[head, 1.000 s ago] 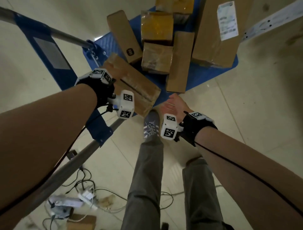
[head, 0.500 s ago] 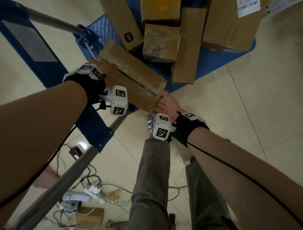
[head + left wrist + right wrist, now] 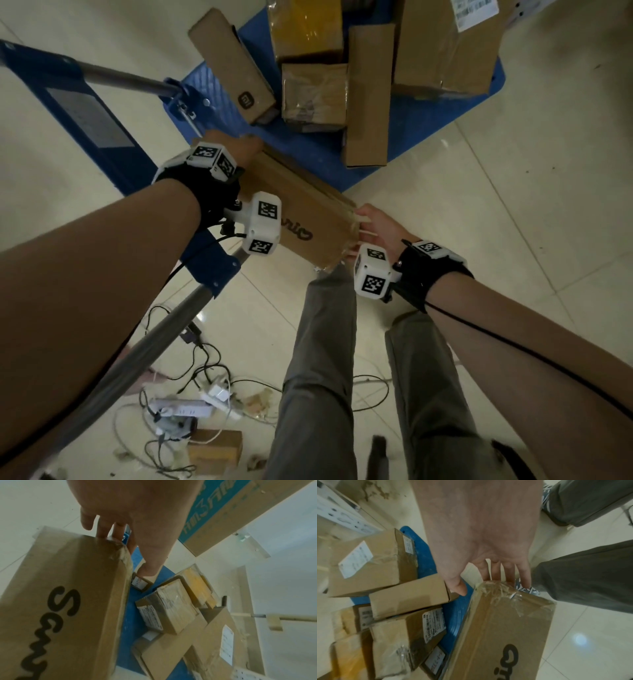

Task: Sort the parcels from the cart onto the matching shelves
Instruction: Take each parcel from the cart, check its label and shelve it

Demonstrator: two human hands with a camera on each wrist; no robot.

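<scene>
You have the long box (image 3: 301, 219) lifted between your two hands, one at each short end, which suits a parcel this long: it cannot tip either way. Your left hand (image 3: 239, 150) takes the far end, at about 11 o'clock from the box's middle in the head view, fingers (image 3: 102, 532) bent over the top corner and the thumb down the end face. Your right hand (image 3: 375, 226) takes the near end at about 4 o'clock, fingers (image 3: 494, 572) hooked over the taped edge, thumb out to the side and apparently off the cardboard. The box hangs tilted over the near edge of the blue cart (image 3: 428, 137), partly past it and above the floor, so I judge it is coming off the load. The other parcels (image 3: 315, 96) lie packed together on the deck at 12 o'clock. No shelf label shows here, so which shelf matches cannot be told.
</scene>
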